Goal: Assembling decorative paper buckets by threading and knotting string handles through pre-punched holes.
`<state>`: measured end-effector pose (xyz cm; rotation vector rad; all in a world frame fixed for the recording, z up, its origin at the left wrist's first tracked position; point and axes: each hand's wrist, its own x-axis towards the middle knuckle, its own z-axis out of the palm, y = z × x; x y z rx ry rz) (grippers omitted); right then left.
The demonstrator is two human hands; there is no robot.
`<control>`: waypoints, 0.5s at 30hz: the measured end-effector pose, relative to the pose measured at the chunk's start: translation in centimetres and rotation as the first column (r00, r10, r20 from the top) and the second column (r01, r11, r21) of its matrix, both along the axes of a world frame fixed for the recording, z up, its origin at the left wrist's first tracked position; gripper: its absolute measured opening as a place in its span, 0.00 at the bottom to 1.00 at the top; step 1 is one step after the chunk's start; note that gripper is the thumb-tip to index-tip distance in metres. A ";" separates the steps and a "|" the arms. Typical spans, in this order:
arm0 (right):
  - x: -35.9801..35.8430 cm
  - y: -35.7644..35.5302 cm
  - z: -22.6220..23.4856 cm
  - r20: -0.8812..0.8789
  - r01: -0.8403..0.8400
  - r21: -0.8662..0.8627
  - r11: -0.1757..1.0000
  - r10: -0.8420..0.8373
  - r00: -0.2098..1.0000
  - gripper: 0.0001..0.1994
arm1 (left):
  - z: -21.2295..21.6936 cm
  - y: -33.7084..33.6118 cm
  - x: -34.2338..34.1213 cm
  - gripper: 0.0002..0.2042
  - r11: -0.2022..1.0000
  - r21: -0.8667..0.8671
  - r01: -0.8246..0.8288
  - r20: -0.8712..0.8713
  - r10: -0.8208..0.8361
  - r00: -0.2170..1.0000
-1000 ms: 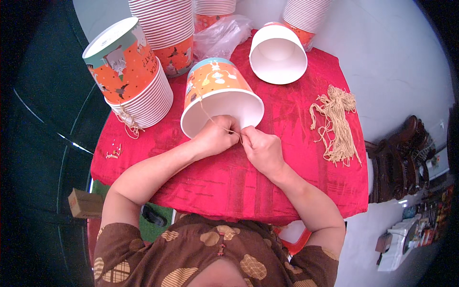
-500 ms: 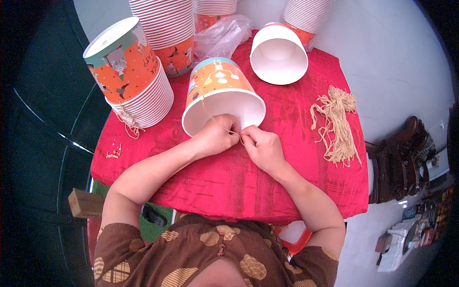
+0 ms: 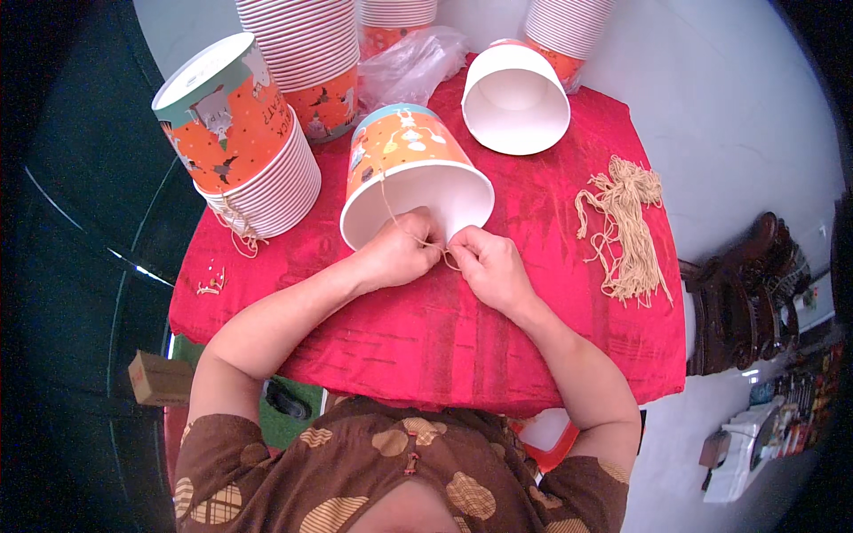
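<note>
An orange paper bucket (image 3: pixel 402 147) with a teal base and white inside lies on its side, its mouth turned toward me. A thin tan string (image 3: pixel 387 200) runs from its upper rim down to my hands. At the mouth's lower rim, my left hand (image 3: pixel 402 249) is closed on the string, its fingertips partly hidden. Just to the right, my right hand (image 3: pixel 490 266) pinches the same string, with a small loop between the two hands. Any knot there is too small to make out.
A bundle of tan strings (image 3: pixel 626 233) lies at the right of the red tablecloth (image 3: pixel 569 355). Stacked buckets (image 3: pixel 267 191) stand at the left, with string hanging from their rims. Another bucket (image 3: pixel 517 111) lies on its side behind. Clear plastic (image 3: pixel 413 67) sits between stacks; small scraps (image 3: pixel 211 284) lie left.
My right hand has shifted slightly up and left, closer to the bucket's rim. The string loop between my hands has changed shape a little. Both hands keep hold of the string.
</note>
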<state>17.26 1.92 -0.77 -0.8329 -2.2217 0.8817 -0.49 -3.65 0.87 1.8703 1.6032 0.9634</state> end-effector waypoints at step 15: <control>-0.1 -0.6 0.8 -0.018 0.031 -0.001 1.000 -0.031 0.999 0.06 | -0.5 0.2 0.0 0.05 1.000 -0.001 -0.006 -0.015 0.006 1.000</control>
